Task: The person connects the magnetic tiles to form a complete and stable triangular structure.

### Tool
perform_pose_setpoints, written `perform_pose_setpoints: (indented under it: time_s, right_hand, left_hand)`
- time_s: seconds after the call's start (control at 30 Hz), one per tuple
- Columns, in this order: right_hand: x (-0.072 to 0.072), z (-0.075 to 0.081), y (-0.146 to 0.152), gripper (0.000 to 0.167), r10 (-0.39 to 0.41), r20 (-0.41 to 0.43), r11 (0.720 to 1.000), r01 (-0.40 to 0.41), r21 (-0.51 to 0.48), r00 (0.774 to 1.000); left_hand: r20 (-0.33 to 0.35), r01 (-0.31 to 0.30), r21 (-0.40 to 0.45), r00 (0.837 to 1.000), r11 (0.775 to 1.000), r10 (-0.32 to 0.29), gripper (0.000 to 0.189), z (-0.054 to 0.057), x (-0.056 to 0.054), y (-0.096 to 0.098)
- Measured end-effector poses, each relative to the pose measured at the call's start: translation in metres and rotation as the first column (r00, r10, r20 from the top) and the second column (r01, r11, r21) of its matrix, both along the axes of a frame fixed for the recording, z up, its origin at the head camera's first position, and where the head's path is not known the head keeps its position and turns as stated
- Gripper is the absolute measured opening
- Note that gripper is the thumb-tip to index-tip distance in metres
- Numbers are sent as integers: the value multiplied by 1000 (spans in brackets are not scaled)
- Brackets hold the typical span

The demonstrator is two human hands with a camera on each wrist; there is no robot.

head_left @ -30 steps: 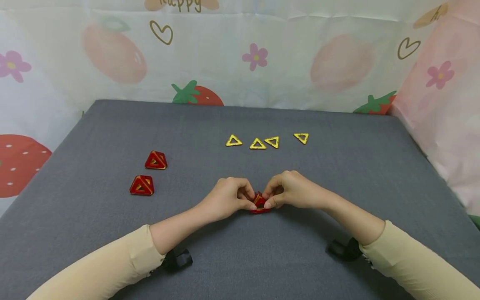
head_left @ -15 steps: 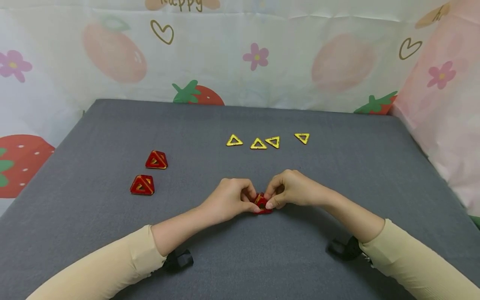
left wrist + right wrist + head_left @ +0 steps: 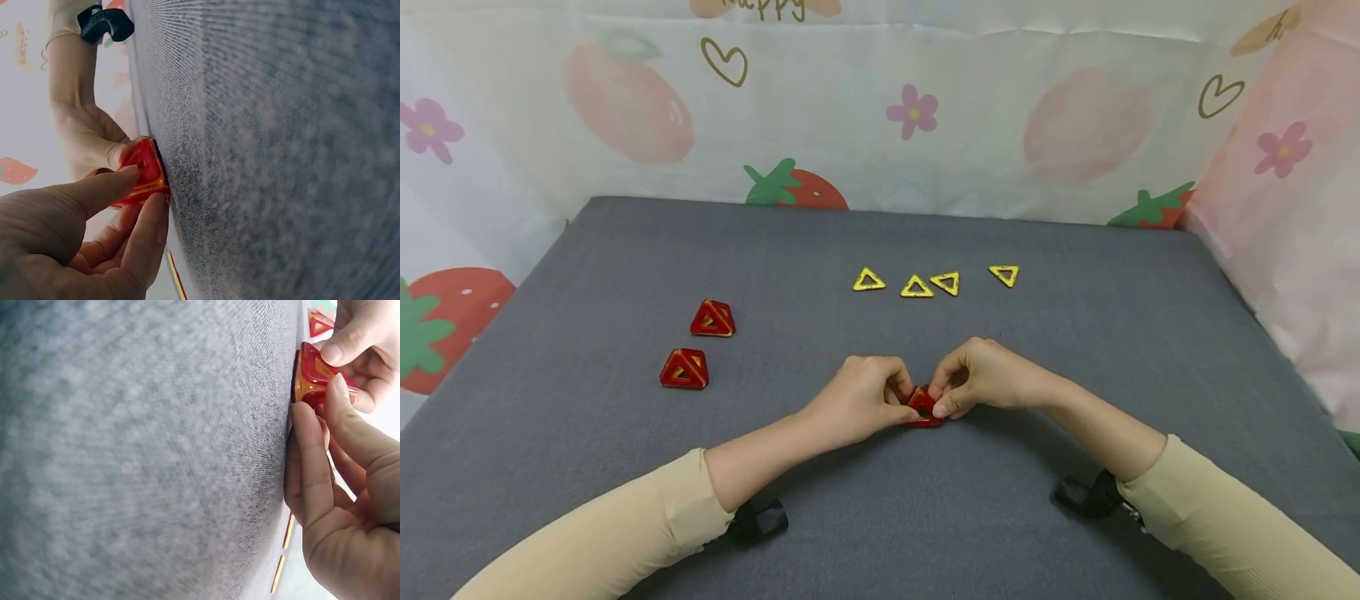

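A small red pyramid [image 3: 923, 408] of triangular tiles with gold edges stands on the grey cloth, between both hands in the head view. My left hand [image 3: 859, 400] pinches its left side with thumb and fingers. From the other side, my right hand [image 3: 988, 379] pinches the right edge. In the left wrist view the pyramid [image 3: 149, 164] shows a red face under the left thumb, with a gold-orange edge near the cloth. The right wrist view shows the same pyramid [image 3: 317, 367] held by both thumbs and fingertips, which hide part of it.
Two similar red pyramids, a nearer one [image 3: 684, 370] and a farther one [image 3: 712, 320], sit to the left. Several yellow triangle frames [image 3: 917, 295] lie flat farther back. A printed curtain [image 3: 970, 175] hangs behind the grey-covered table [image 3: 880, 525].
Both hands have shifted slightly right with the red pyramid, mostly in the first half second. The other red pyramids and the yellow triangles have stayed put.
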State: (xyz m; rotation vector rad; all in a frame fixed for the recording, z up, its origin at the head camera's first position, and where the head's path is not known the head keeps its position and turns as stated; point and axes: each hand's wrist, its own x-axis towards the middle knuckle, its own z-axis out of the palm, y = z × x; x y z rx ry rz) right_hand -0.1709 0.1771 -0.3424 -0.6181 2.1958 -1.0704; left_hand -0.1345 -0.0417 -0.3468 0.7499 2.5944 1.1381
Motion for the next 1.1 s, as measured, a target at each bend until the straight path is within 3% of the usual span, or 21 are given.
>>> perform_pose_setpoints:
  time_s: [0.43,0.7,1.1]
  right_hand:
    - [1,2,0,13,2,3,1000,-2,11,1000]
    - [6,4,-2,22,56,-185,995,-40,86,981]
    - [7,4,-3,18,71,-228,994,-51,93,971]
  left_hand:
    - [17,-20,-4,1000,1000,20,14,0,-1,1]
    - [10,-29,-11,1000,1000,29,13,1,0,0]
    - [4,-31,-19,1000,999,31,13,-1,-1,0]
